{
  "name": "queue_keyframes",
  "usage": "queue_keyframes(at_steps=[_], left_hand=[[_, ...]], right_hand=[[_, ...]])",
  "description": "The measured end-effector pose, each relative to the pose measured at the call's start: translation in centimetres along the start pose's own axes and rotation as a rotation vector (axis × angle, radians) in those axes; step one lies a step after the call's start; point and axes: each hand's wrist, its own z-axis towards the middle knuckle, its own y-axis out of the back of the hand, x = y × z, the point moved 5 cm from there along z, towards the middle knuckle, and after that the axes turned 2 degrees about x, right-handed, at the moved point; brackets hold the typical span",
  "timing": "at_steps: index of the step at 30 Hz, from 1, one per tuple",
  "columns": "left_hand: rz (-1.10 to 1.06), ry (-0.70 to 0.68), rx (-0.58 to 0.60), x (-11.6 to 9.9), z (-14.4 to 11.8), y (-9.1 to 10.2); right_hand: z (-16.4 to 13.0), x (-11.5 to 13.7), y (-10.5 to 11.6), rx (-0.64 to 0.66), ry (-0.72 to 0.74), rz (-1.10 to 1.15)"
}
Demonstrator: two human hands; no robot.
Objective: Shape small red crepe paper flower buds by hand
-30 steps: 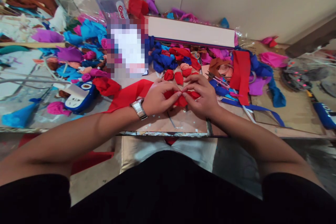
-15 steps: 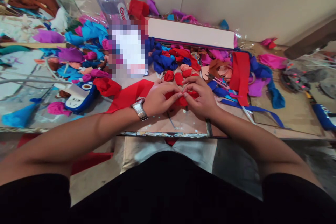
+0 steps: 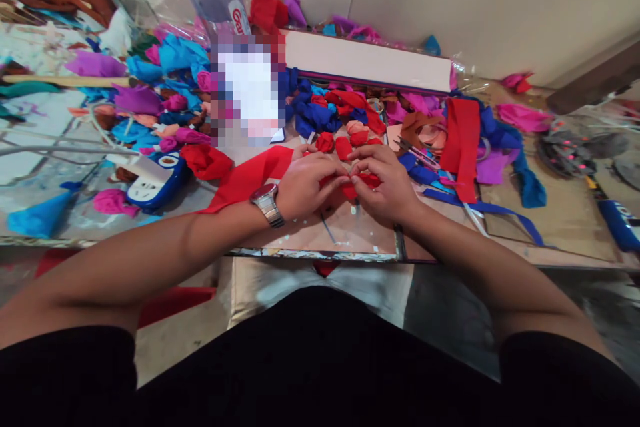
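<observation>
head view: one camera, looking down at the table (image 3: 550, 240)
left hand (image 3: 300, 187): grip pinched on the red strip (image 3: 250, 177)
right hand (image 3: 383, 187): grip pinched on the same strip's bunched end, fingertips meeting the left's
strip: trails left across the table
beyond: red rolled pieces (image 3: 343, 143), blue scraps (image 3: 315, 113)

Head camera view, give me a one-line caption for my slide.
Left hand and right hand pinch a long red fabric strip together above a cluttered craft table.
</observation>
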Motion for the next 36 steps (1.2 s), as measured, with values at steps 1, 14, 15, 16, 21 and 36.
queue_keyframes(at_steps=[1, 14, 15, 16, 21, 36], left_hand=[[-0.003, -0.008, -0.002, -0.1, 0.0, 0.0], [-0.074, 0.012, 0.006, 0.4, 0.1, 0.1], [-0.086, 0.012, 0.016, 0.4, 0.1, 0.0], [-0.098, 0.009, 0.028, 0.5, 0.1, -0.1], [-0.135, -0.026, 0.110, 0.7, 0.4, -0.5], [0.321, 0.114, 0.052, 1.8, 0.4, 0.7]], right_hand=[[0.0, -0.1, -0.1, 0.011, -0.012, 0.015], [0.0, -0.1, 0.1, 0.026, 0.006, 0.036], [0.0, 0.0, 0.1, 0.034, 0.022, 0.032], [0.1, 0.1, 0.1, 0.039, 0.039, 0.038], [0.6, -0.2, 1.2, 0.000, 0.045, 0.188], [1.3, -4.5, 1.0, -0.030, -0.266, 0.397]])
